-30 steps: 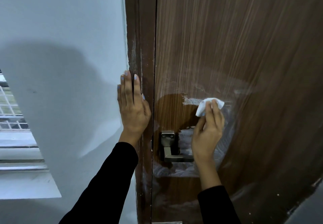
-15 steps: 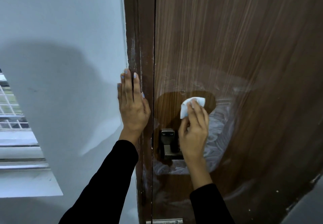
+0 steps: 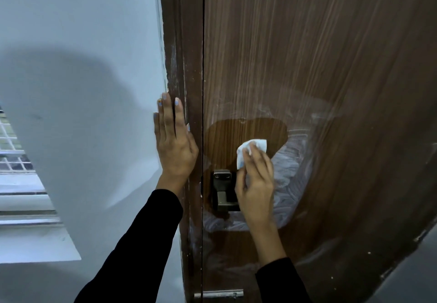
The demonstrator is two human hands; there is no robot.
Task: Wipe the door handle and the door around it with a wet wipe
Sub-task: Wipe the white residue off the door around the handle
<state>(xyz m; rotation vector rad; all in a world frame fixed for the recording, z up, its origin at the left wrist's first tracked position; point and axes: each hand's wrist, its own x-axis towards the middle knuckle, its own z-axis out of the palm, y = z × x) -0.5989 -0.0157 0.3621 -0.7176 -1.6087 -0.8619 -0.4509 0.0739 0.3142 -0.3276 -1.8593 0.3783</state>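
Note:
A brown wooden door (image 3: 319,66) fills the right side, dusty and streaked white except for a dark wiped patch above the handle. The metal door handle (image 3: 222,188) sits low near the door's left edge, its lever partly hidden behind my right hand. My right hand (image 3: 256,184) presses a crumpled white wet wipe (image 3: 248,151) against the door just above and right of the handle. My left hand (image 3: 173,141) lies flat with fingers together on the door frame (image 3: 183,42) and the wall edge, holding nothing.
A pale wall (image 3: 82,54) is on the left, with a window grille and ledge (image 3: 21,196) at the far left. A metal latch plate (image 3: 218,293) shows at the bottom of the door edge. A whitish smeared ring surrounds the handle area.
My right hand has carried the wipe left and downward across the door, from the right of the dark patch to just above the handle. My left hand has stayed put.

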